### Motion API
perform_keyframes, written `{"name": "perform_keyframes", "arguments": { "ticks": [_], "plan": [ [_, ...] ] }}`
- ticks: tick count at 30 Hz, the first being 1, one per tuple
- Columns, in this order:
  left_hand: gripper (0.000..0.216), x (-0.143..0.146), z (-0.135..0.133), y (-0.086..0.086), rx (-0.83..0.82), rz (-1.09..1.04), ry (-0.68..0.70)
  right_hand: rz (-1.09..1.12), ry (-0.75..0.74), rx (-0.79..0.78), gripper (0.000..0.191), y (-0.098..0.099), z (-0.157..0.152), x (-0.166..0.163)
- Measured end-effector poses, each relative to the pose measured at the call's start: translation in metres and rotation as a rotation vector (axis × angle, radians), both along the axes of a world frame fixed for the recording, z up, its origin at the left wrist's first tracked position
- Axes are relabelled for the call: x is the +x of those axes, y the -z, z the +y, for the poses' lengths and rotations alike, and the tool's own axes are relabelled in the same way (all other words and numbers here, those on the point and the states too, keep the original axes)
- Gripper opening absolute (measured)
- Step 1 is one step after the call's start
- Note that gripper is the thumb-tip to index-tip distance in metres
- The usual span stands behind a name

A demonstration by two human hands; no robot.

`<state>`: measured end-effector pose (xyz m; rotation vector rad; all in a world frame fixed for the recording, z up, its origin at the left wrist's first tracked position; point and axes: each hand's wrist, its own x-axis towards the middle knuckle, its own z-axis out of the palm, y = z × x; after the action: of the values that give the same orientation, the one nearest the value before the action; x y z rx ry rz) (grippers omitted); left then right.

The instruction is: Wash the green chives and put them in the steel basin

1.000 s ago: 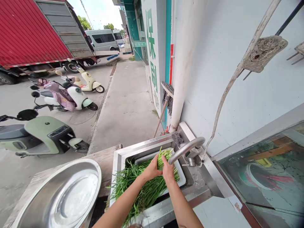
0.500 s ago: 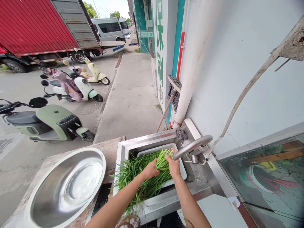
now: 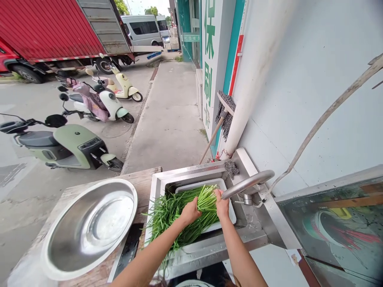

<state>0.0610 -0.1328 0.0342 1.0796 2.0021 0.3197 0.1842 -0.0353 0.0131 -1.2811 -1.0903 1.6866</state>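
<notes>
Long green garlic chives (image 3: 182,215) lie heaped in a white plastic tub (image 3: 232,217) inside the steel sink (image 3: 191,172). My left hand (image 3: 190,211) is closed around a bunch of them, its pale stalk ends pointing toward the wall. Beside those ends, my right hand (image 3: 222,205) has its fingers curled right at the mouth of the faucet (image 3: 248,183). What these fingers grip is hidden; I cannot tell whether it is stalks or the spout. Leaf tips hang over the sink's left and near rims.
Left of the sink, a large steel basin (image 3: 89,227) rests on a wooden board (image 3: 146,179). A steel scrubber (image 3: 231,169) sits at the sink's back corner. A mop (image 3: 224,113) leans by the white pipe (image 3: 254,79). Scooters (image 3: 72,145) and a red truck (image 3: 54,32) stand beyond.
My right hand has come away from the pale stalk ends, its fingers now curled closer at the faucet's mouth. My left hand keeps its grip. The whole view has shifted slightly.
</notes>
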Motion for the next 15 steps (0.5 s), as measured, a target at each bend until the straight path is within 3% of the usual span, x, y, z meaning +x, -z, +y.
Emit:
{"name": "perform_keyframes", "arguments": {
  "ticks": [11,15],
  "plan": [
    [0.044,0.008,-0.016,0.007,0.039,0.205,-0.075,-0.012,-0.097,-0.027,0.04,-0.008,-0.005,0.003],
    [0.046,0.014,-0.02,0.011,0.064,0.211,-0.063,-0.056,-0.131,0.057,0.034,-0.014,-0.007,0.007]
  ]
}}
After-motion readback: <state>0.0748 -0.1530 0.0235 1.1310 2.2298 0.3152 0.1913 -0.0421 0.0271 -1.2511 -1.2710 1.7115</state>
